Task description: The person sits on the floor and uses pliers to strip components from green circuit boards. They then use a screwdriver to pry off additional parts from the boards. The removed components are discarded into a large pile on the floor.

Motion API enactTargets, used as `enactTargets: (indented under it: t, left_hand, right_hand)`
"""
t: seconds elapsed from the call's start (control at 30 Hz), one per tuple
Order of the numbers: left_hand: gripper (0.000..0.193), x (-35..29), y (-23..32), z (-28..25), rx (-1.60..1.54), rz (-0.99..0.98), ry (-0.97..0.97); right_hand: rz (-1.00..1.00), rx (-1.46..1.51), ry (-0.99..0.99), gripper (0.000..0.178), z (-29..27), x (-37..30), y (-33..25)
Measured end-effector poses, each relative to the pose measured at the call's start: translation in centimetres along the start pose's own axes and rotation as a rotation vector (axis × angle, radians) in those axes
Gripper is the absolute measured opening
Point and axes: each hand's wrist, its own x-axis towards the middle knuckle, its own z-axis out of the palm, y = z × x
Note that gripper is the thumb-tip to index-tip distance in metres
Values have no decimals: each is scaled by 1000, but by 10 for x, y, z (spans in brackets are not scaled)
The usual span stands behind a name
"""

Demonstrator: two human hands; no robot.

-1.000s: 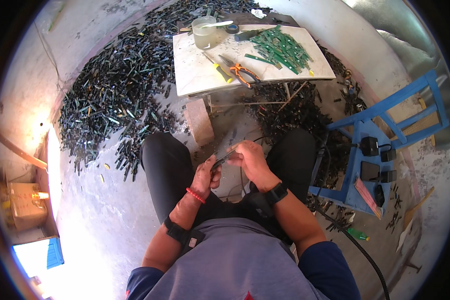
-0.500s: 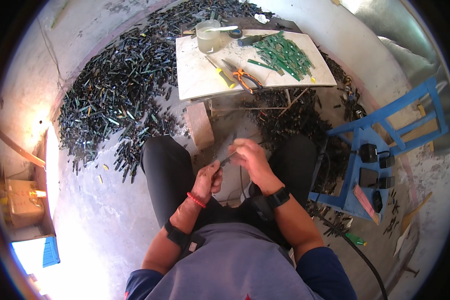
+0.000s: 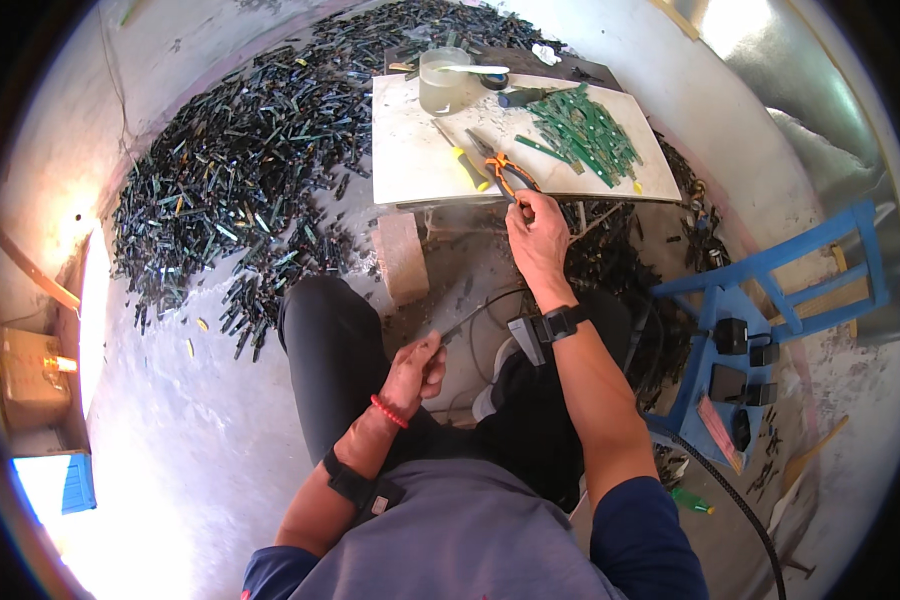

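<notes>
From the head camera, a seated person's right hand (image 3: 538, 240) reaches the orange-and-black pliers (image 3: 500, 168) lying at the near edge of a white-topped table (image 3: 398, 160); whether its bunched fingers grip the handle cannot be told. The left hand (image 3: 412, 377), fingers clamped, holds a thin dark strip (image 3: 461, 325) between the knees. A yellow-handled screwdriver (image 3: 470, 170) lies beside the pliers; green strips (image 3: 590, 135) crowd toward the table's right edge.
</notes>
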Motion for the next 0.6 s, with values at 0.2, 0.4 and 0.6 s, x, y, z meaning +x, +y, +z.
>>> enactTargets:
  t: [0.2,0.4,0.6]
  left_hand:
    - [36,-2,1,-4,-30,9,-6]
    - [39,-3,4,1,-19,21,-12]
    - [40,-2,3,-2,-29,20,-21]
  right_hand:
    - [-112,-260,3,21,10,2,-9]
    - [-65,-322,-86,28,12,6,-7]
    - [-14,-346,-134,29,16,7,-7]
